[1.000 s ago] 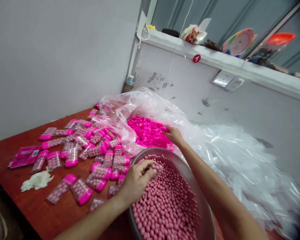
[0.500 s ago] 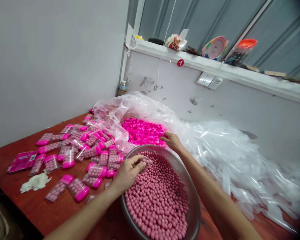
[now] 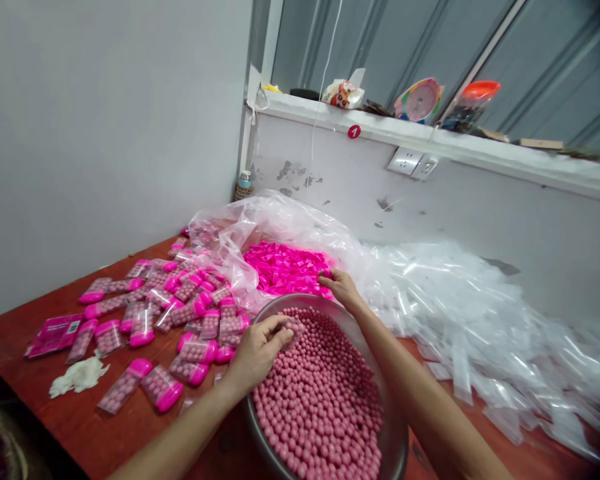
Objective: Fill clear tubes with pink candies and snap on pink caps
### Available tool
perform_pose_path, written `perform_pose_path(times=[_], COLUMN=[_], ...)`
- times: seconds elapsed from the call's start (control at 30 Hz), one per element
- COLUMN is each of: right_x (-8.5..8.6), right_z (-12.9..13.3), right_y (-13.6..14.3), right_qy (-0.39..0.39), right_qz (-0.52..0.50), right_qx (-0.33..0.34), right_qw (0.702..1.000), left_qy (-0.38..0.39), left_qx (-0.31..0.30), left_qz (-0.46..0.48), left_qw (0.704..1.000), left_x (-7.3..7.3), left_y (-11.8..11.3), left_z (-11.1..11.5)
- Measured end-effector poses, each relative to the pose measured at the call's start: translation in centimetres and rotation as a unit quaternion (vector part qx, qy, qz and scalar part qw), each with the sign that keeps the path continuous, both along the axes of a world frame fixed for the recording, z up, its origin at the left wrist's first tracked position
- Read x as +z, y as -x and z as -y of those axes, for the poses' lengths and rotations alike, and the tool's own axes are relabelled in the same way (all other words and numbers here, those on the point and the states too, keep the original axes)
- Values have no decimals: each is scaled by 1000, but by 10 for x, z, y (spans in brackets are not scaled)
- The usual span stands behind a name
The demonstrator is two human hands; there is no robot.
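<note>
My left hand (image 3: 258,349) is closed around a small clear plastic container (image 3: 293,329) over the bowl's left side. Pink balls seem to show in the container, though fingers partly cover it. Under it, a metal bowl (image 3: 404,437) is filled with pink balls (image 3: 320,400). Beyond the far rim, my right hand (image 3: 345,289) pinches a bright pink cap (image 3: 326,273) at the right edge of a heap of pink caps (image 3: 283,268). Capped containers of pink balls (image 3: 162,387) lie in a cluster on the left.
A crumpled clear plastic bag (image 3: 300,210) surrounds the cap heap. Many clear empty containers (image 3: 460,300) are piled at right against the wall. On the red table (image 3: 75,427) lie a white crumpled tissue (image 3: 80,375) and a pink packet (image 3: 54,333). A ledge (image 3: 380,122) holds various items.
My right hand now has a pink cap in its fingertips, lifted slightly from the heap. The left hand keeps its hold on the container. The view has shifted a little.
</note>
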State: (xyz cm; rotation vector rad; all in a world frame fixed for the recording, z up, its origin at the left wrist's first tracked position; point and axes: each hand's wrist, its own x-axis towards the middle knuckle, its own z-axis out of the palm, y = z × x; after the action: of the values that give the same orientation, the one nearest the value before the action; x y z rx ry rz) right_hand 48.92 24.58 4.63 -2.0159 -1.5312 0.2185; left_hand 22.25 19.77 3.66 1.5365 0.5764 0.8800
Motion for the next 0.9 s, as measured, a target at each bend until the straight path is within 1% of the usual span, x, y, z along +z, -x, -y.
perform_pose_path(times=[0.1,0.17,0.37,0.5,0.6,0.7,0.8,0.9], right_x=[0,1,13,17,12,4,-7,-16], right_z=[-4,-8,-28,-48,-69,-95,-118,-131], right_y=[-1,-2,-3,-9,-14,-16,-16,-18], right_qy=[7,19,32,99,162,214,251,267], right_qz=[42,75,189,220,231,228,207,180], right_qx=[-31,-39,-57,-41,-64,-119,-166,-188], right_qw=[999,996,980,970,957,942,931,928], left_qy=[-3,-3,7,21,25,29,32,27], left_qx=[8,9,1,-15,-14,-10,-11,-9], left_qz=[-5,-8,-11,-9,-23,-37,-39,-43], left_qw=[1000,1000,1000,1000,999,999,999,999], left_x=[1,2,5,10,12,12,13,15], left_y=[0,0,2,3,4,3,2,2], left_z=[0,0,1,2,2,2,2,2])
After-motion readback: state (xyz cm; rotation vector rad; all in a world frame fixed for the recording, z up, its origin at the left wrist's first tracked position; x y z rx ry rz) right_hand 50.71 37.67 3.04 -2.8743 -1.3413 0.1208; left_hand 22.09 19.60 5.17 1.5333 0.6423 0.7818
